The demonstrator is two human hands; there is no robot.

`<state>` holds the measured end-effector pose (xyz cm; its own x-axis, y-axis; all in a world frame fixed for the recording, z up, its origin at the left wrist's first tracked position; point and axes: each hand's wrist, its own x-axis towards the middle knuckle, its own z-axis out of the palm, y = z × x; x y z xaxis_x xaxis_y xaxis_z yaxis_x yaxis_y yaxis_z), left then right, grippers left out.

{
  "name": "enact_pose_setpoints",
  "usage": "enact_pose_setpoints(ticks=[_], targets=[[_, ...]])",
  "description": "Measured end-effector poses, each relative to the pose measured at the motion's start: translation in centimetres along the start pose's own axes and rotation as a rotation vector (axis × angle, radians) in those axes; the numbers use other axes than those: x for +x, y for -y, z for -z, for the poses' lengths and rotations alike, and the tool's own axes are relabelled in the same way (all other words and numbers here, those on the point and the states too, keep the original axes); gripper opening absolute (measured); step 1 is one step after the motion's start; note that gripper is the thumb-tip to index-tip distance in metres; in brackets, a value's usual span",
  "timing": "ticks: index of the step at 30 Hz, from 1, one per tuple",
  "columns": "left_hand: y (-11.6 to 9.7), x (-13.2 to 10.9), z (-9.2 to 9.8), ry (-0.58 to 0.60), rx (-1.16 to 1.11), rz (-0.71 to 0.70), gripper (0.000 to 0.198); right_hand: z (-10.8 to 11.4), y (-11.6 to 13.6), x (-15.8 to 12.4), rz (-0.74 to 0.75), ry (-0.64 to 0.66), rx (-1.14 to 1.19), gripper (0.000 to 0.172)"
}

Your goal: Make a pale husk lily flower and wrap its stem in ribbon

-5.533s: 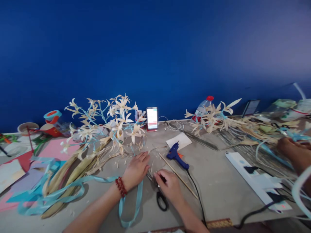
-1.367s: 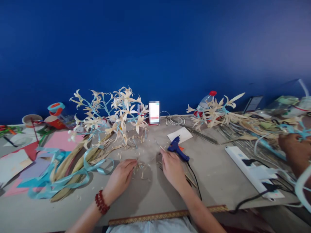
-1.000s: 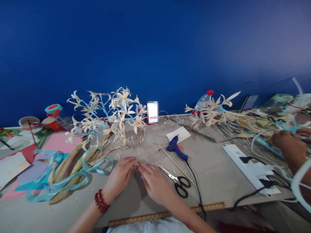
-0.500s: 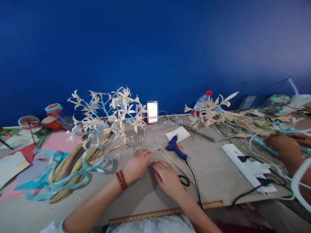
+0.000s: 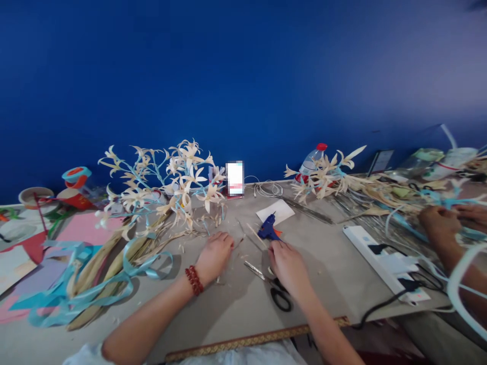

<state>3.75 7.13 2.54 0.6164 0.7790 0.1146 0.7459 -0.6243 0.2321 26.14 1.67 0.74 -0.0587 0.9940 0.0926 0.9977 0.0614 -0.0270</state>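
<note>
My right hand (image 5: 288, 266) is closed round the handle of a blue hot glue gun (image 5: 268, 227), whose nozzle points away from me. Under and beside that wrist lies a pair of scissors (image 5: 281, 300) with black handles, partly covered by the hand. My left hand (image 5: 216, 255), below a red bead bracelet (image 5: 194, 280), rests low over the table with its fingers curled together; what they hold, if anything, is hidden. Between the two hands lie a thin wooden stick (image 5: 255, 233) and small scraps.
Pale artificial flowers (image 5: 190, 175) on blue stems stand at the back left, near light-blue ribbon (image 5: 102, 296) and dried husks (image 5: 99, 263). A white power strip (image 5: 380, 266) lies right. A co-worker's hand (image 5: 439, 223) works among stems. A phone (image 5: 235, 178) leans by the wall.
My right hand has moved right and away from my left hand, onto the glue gun's handle. The scissors, largely covered before, now show. My left hand stays nearly in place.
</note>
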Motion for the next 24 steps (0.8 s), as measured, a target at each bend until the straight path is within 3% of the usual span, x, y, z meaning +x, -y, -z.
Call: enact_pose_setpoints(ticks=[4,7,9,14,21,24], targets=[[1.4,-2.8,2.2,0.075,-0.047,-0.073,0.017,0.7,-0.5,-1.1,-0.046,0.005,0.051,0.014],[3.0,-4.6,3.3,0.201,-0.03,-0.143,0.016,0.9,-1.2,-2.4,0.026,-0.025,0.114,0.012],[3.8,-5.5,3.9,0.217,-0.021,-0.134,0.02,0.7,-1.9,-3.2,0.058,-0.03,0.116,0.01],[3.4,-5.9,4.5,0.126,-0.094,-0.09,0.02,0.3,-2.5,-4.9,0.068,-0.001,0.029,0.012],[1.1,-3.5,2.9,-0.049,-0.281,-0.136,0.023,1.9,3.2,-4.7,0.144,0.072,0.064,0.013],[0.9,-2.9,2.3,-0.097,-0.352,-0.19,0.031,3.2,3.9,-4.6,0.133,0.07,0.187,0.014]])
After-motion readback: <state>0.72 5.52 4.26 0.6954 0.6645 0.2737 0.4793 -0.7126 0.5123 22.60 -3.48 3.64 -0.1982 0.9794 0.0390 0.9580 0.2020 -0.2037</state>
